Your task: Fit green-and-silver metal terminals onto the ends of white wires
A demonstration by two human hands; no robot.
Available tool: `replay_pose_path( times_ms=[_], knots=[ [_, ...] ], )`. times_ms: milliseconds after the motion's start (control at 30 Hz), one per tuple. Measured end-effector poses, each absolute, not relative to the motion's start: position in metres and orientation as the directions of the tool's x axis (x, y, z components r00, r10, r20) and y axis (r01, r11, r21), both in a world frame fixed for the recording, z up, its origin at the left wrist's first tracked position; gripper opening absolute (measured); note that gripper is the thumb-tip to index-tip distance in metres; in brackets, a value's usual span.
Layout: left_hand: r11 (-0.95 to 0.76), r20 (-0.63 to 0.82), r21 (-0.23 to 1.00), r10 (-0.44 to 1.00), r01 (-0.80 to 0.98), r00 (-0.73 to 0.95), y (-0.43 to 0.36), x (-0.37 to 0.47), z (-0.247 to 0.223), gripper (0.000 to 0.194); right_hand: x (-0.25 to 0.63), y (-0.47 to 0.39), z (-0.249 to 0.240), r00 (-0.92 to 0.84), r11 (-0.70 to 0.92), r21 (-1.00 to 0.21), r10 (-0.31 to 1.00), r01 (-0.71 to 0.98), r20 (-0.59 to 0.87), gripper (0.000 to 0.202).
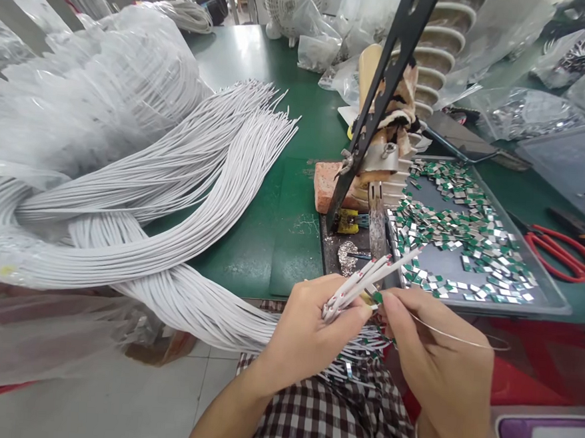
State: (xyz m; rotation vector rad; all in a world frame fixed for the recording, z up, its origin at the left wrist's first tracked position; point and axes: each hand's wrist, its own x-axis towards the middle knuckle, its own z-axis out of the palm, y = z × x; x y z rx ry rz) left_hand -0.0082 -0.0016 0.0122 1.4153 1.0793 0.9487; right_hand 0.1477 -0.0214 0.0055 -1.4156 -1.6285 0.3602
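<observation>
Pale tiled floor, glossy green tabletop, white fan at the back

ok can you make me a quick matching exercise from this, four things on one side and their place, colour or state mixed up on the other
Column 1
1. left hand
2. right hand
3. brick
4. tray

Column 2
A. orange-pink
B. holds many loose green and silver pieces
C. pinches a small green piece
D. grips a bunch of white wires

Right pairs: 1-D, 2-C, 3-A, 4-B
</observation>
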Motion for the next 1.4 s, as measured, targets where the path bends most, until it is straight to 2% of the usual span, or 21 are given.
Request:
replay_pose_path(
  times_ms=[200,300,400,500,667,800,1200,1300,1400],
  knots=[
    [0.072,-0.068,0.997,0.964,-0.007,0.255,0.001,-0.006,0.012,0.023,0.148,-0.022,0.002,0.083,0.312,-0.771,0.901,0.555,0.425,0.013],
    [0.091,-0.083,0.995,0.974,-0.027,0.209,0.0,-0.007,0.012,0.021,0.146,-0.026,-0.004,0.152,0.3,-0.777,0.881,0.554,0.448,0.019],
    [0.097,-0.091,0.995,0.983,-0.028,0.162,0.002,-0.007,0.013,0.02,0.142,-0.03,-0.01,0.242,0.336,-0.72,0.784,0.607,0.571,0.022],
    [0.097,-0.086,0.994,0.984,-0.06,0.157,0.004,-0.006,0.015,0.018,0.138,-0.029,-0.009,0.216,0.425,-0.639,0.7,0.641,0.681,0.028],
    [0.074,-0.054,0.99,0.985,-0.118,0.165,0.007,-0.004,0.02,0.019,0.138,-0.025,-0.004,0.145,0.465,-0.563,0.669,0.683,0.729,0.041],
    [0.075,-0.053,0.987,0.987,-0.142,0.154,0.007,-0.005,0.022,0.019,0.139,-0.026,-0.002,0.123,0.455,-0.548,0.681,0.701,0.722,0.042],
    [0.068,-0.045,0.992,0.979,-0.105,0.201,0.001,-0.007,0.015,0.021,0.142,-0.032,-0.007,0.179,0.453,-0.669,0.734,0.59,0.655,0.032],
    [0.012,-0.001,0.998,0.979,-0.055,0.203,0.0,-0.006,0.014,0.021,0.142,-0.033,-0.008,0.227,0.367,-0.732,0.788,0.574,0.573,0.031],
    [-0.018,0.013,1.0,0.968,0.019,0.249,-0.004,-0.009,0.01,0.019,0.143,-0.034,-0.006,0.2,0.312,-0.795,0.861,0.52,0.468,0.026]
  ],
)
